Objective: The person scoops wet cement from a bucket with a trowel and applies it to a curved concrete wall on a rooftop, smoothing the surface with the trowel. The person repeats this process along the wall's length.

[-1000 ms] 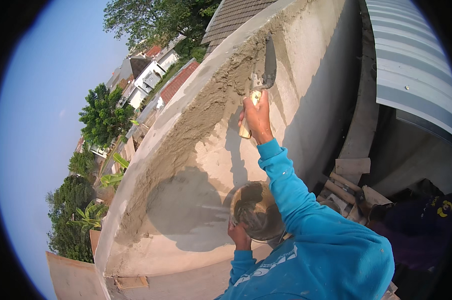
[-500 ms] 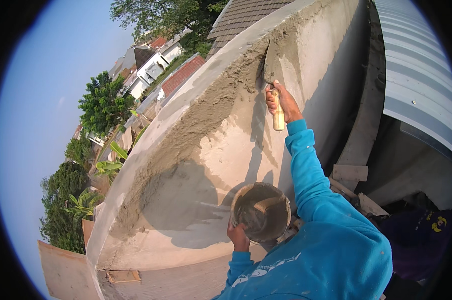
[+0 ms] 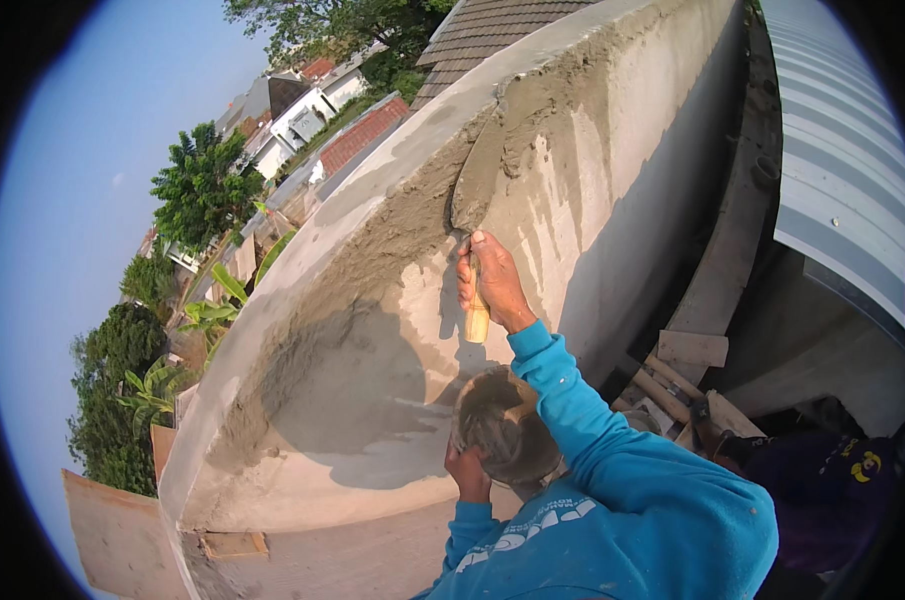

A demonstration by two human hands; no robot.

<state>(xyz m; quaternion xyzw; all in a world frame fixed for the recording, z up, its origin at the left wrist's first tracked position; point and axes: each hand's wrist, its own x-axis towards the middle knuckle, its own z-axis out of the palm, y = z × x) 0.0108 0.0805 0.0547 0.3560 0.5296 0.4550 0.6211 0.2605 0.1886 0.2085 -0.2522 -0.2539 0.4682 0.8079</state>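
My right hand (image 3: pixel 494 280) is closed around the pale wooden handle of a trowel (image 3: pixel 480 172). The trowel's mortar-smeared blade lies against the wet grey mortar (image 3: pixel 372 245) along the upper part of the wall (image 3: pixel 592 215). Lower down, my left hand (image 3: pixel 468 470) grips the near-left rim of a round, dark bucket (image 3: pixel 507 425). The bucket is tilted so its inside shows, coated with grey mortar. Its right side is partly hidden by my right sleeve. Wet streaks run down the wall to the right of the trowel.
Corrugated metal roofing (image 3: pixel 832 130) stands to the right, past a dark gap. Boards and wood pieces (image 3: pixel 687 348) lie below it. A person in dark purple clothing (image 3: pixel 822 490) is at lower right. Beyond the wall's left edge are trees (image 3: pixel 202 190) and houses far below.
My right hand has moved the trowel left and down along the wall, leaving fresh mortar and wet streaks to the right. My left hand still holds the bucket in nearly the same place.
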